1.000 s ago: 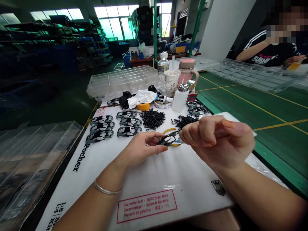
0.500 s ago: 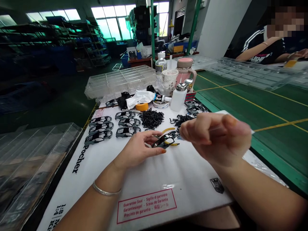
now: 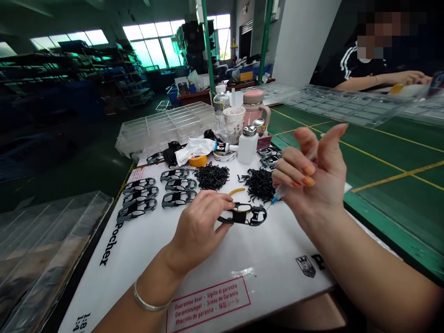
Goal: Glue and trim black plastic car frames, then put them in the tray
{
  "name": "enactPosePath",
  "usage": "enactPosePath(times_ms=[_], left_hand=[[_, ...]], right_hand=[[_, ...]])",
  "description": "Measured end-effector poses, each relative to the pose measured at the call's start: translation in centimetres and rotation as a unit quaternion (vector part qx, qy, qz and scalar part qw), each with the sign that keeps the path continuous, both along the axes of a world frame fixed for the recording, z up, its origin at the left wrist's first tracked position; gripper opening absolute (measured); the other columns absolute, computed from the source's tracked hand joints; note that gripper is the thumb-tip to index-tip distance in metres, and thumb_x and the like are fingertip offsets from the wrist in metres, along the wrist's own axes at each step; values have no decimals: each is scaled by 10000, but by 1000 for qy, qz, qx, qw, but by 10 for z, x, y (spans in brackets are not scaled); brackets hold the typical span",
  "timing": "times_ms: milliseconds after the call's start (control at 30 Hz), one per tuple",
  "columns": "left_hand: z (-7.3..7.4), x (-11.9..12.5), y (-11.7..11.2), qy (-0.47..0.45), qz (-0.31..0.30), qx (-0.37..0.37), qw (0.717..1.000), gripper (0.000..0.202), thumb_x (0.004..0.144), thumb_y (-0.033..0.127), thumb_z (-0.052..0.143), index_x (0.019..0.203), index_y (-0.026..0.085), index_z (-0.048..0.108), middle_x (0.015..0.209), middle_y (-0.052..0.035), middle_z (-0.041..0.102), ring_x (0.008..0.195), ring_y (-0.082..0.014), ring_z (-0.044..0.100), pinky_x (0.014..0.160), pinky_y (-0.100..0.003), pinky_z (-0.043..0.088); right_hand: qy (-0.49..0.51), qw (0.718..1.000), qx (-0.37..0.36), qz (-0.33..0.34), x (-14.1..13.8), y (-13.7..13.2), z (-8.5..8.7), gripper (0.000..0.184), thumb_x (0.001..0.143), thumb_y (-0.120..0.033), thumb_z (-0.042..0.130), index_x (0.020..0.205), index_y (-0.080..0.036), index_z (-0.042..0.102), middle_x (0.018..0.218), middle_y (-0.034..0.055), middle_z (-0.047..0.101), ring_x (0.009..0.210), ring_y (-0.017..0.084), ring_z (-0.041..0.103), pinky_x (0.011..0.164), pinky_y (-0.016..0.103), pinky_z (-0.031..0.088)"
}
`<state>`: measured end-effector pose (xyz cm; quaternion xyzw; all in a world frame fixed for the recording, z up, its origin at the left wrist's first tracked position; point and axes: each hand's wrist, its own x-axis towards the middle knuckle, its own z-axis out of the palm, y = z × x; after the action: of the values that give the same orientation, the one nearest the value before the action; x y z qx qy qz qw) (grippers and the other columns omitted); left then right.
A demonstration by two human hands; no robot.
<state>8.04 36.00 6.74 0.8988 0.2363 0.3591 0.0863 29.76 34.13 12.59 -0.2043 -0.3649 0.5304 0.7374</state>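
Observation:
My left hand [image 3: 201,222] pinches the left end of a black plastic frame part [image 3: 244,215], holding it just above the white board [image 3: 243,268]. My right hand [image 3: 312,178] is raised beside it, palm turned toward me, with its middle fingers curled round a small syringe-like applicator [image 3: 279,193] whose blue tip points down at the part; thumb and forefinger stick up. Yellow-handled pliers [image 3: 236,191] lie on the board behind the part.
Finished black frames [image 3: 138,199] lie in rows at the left. Two heaps of small black pieces [image 3: 211,175] sit behind. Bottles, a cup and tape [image 3: 198,161] stand at the back, with clear trays [image 3: 163,122]. Another person sits at the far right.
My right hand has lifted and turned palm toward me, away from the part. The left hand has brought the black part nearer and laid it flatter. The view has shifted.

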Motion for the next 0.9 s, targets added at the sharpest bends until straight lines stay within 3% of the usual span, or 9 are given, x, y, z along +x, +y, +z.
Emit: enactPosePath(times_ms=[133, 300, 567, 900], left_hand=[[0, 6, -8, 31, -15, 56, 998, 250, 781, 30, 655, 970, 166, 564, 1078, -60, 667, 1020, -220, 578, 863, -374, 536], [-1, 11, -15, 22, -4, 106, 994, 204, 796, 55, 667, 895, 170, 531, 1030, -63, 665, 956, -213, 578, 791, -346, 544], [-2, 15, -17, 32, -12, 114, 993, 215, 798, 53, 656, 885, 180, 506, 1035, -70, 660, 940, -205, 578, 783, -344, 535], [-4, 14, -18, 29, -17, 109, 993, 261, 774, 29, 683, 893, 171, 500, 1047, -76, 652, 963, -208, 572, 812, -341, 530]], right_hand=[[22, 998, 22, 56, -5, -2, -1, 475, 791, -677, 580, 636, -229, 616, 464, -65, 237, 409, 82, 151, 403, 253, 171], [51, 996, 1, 75, -6, -2, -4, 518, 877, -570, 483, 536, -181, 499, 477, -57, 232, 400, 69, 171, 410, 220, 182], [49, 993, -4, 107, -7, -3, -6, 419, 854, -486, 484, 559, -191, 453, 430, -76, 187, 363, 69, 141, 374, 199, 206], [49, 993, 4, 110, -13, -4, -6, 423, 869, -459, 446, 544, -202, 360, 424, -75, 175, 355, 74, 124, 354, 202, 198]])
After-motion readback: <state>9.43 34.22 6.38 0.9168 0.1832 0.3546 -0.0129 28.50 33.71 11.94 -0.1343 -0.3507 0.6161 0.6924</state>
